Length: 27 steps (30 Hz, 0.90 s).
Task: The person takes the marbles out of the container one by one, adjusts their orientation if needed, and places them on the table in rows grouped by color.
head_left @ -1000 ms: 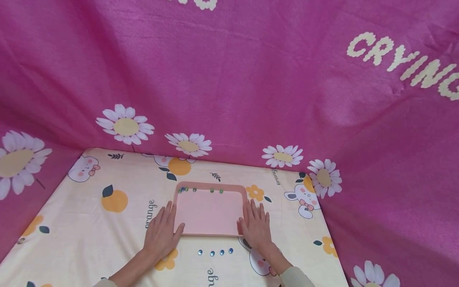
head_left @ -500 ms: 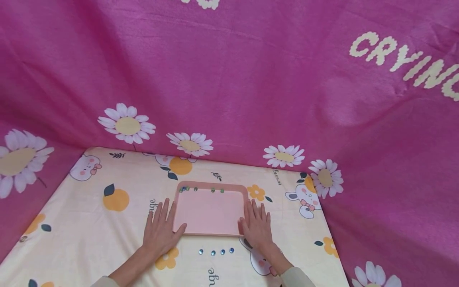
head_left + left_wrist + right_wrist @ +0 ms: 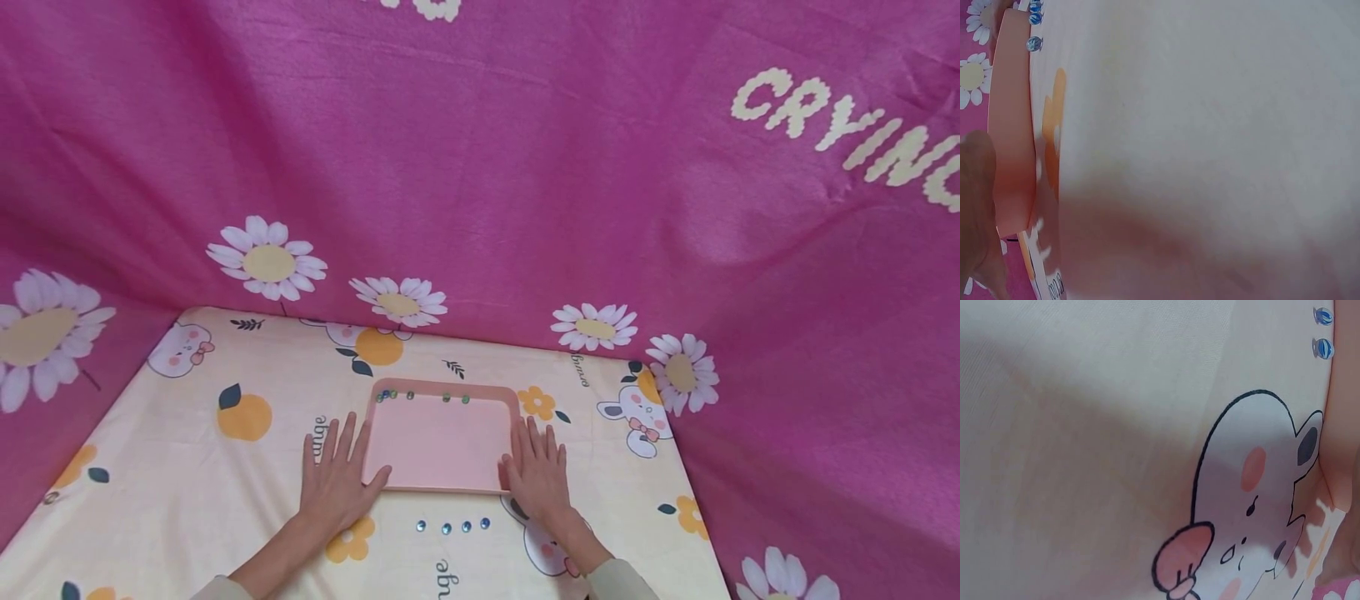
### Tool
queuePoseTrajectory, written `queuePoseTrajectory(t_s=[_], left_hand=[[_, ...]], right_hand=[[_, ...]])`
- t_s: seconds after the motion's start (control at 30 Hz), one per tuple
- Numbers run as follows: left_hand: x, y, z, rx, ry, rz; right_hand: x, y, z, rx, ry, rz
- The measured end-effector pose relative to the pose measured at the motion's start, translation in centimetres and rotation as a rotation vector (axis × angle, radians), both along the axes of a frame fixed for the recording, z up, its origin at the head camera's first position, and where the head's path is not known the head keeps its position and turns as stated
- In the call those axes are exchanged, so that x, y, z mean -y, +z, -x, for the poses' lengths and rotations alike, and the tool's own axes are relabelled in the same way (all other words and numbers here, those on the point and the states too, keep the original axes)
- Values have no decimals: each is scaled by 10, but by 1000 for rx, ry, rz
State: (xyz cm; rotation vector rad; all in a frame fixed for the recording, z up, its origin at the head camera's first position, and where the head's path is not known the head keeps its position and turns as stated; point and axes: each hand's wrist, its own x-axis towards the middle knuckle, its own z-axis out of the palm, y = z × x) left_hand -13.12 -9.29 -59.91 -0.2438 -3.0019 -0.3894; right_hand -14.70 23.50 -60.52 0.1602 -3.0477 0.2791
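Both hands lie flat, holding nothing: left hand (image 3: 333, 483) and right hand (image 3: 536, 471) still flank the pink tray (image 3: 442, 482), low centre, barely shifted.

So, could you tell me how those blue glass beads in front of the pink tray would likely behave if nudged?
The blue beads look small, rounded and glossy, so they would probably roll or skid and be slippery to pinch. The soft printed cloth under them may slow them. Inside the pink tray, the beads at the far rim suggest that they gather against edges.
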Motion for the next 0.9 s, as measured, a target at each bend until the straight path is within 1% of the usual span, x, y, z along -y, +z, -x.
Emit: queuePoseTrajectory(t_s=[0.23,0.43,0.57,0.77,0.9], left_hand=[[1,0,-1,-9,8,15],[0,-2,0,4,16,5],[0,-3,0,-1,23,0],[0,-5,0,24,11,-21],[1,-3,-1,19,15,-26]], right_hand=[[2,2,1,1,2,9],[1,5,2,14,-2,-22],[1,6,3,12,18,-32],[0,12,2,-12,45,-89],[1,18,3,-17,66,-121]])
